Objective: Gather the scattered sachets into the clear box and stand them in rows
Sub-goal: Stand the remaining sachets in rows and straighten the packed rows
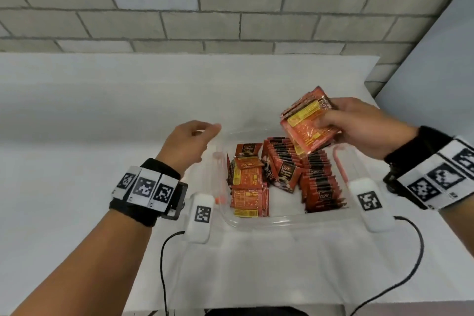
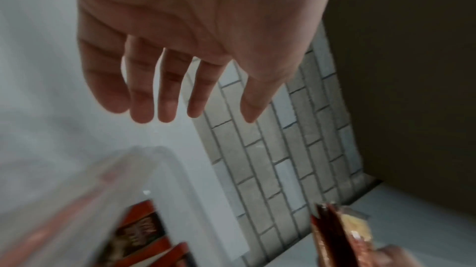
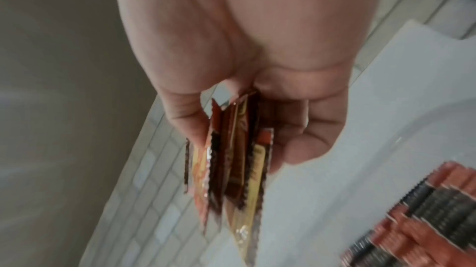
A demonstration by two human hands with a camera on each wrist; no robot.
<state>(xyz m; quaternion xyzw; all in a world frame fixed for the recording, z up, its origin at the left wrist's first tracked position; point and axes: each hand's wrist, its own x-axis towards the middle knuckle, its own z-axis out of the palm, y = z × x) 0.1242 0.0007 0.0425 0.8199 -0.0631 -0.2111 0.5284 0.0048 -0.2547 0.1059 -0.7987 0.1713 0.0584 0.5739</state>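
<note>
Head view showed the right hand (image 1: 359, 128) raised over the far right corner of the clear box (image 1: 259, 222), its thumb and fingers pinching a fanned bundle of red sachets (image 1: 306, 123); the right wrist view showed that bundle edge-on, uneven and loosely squared. The left hand (image 1: 191, 140) hung empty just beside the box's left wall, fingers relaxed and slightly spread. Inside the box on the white counter (image 1: 102, 110), a right row (image 1: 320, 182) stood tightly on edge, a middle row (image 1: 280, 161) leaned over, and the left sachets (image 1: 248, 187) lay flat and jumbled. No loose sachets showed on the counter. To do this step well, the bundle probably needed squaring against the empty hand first, then lowering on edge into a row while that hand propped the leaning packs so none toppled. Packs in the box read "D2X" and "BLACK"; the smaller print was too blurred to read.
</note>
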